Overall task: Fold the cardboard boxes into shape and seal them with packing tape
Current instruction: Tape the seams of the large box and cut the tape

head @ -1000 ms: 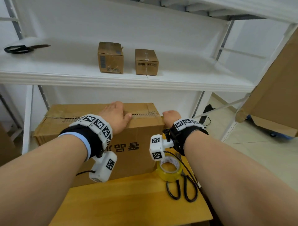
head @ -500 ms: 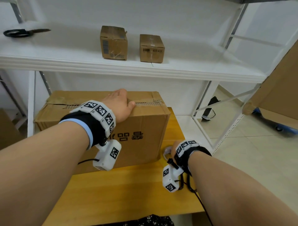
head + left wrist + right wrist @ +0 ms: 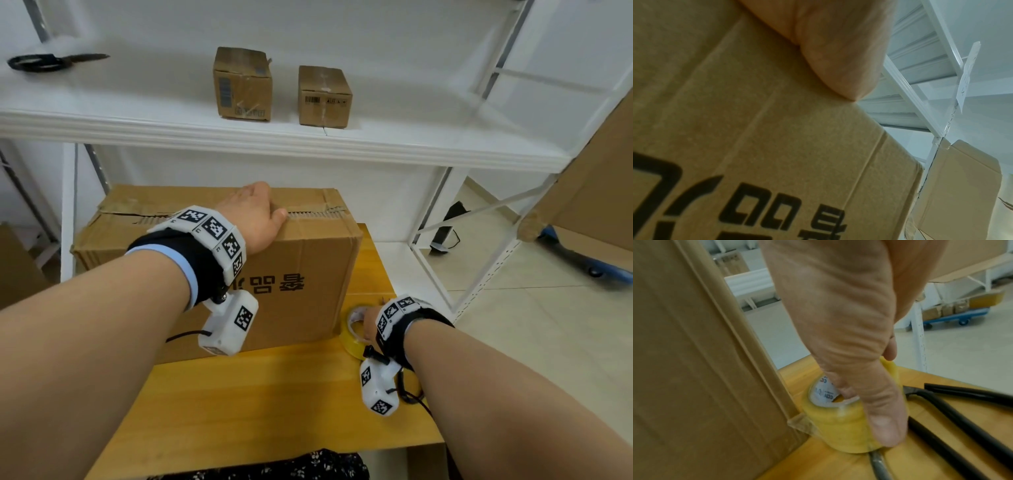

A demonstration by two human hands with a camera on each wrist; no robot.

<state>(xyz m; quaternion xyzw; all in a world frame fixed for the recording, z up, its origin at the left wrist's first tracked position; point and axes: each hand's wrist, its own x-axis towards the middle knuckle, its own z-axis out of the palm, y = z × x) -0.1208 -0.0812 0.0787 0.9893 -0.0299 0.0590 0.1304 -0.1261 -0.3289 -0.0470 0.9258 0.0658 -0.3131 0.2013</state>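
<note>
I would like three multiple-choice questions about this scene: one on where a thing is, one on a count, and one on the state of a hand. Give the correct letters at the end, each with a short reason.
1. Where is the roll of tape?
A. on the white shelf
B. on the wooden table, right of the big box
C. on top of the big box

2. How many small boxes stand on the white shelf?
A. one
B. two
C. four

3. What is the right hand doing?
A. gripping the roll of tape
B. holding scissors
C. hanging idle

Answers: 1 B, the roll of tape sits on the wooden table beside the big box. 2 B, two small boxes show on the white shelf. 3 A, the right hand has its thumb outside the roll and a finger in its core.
</note>
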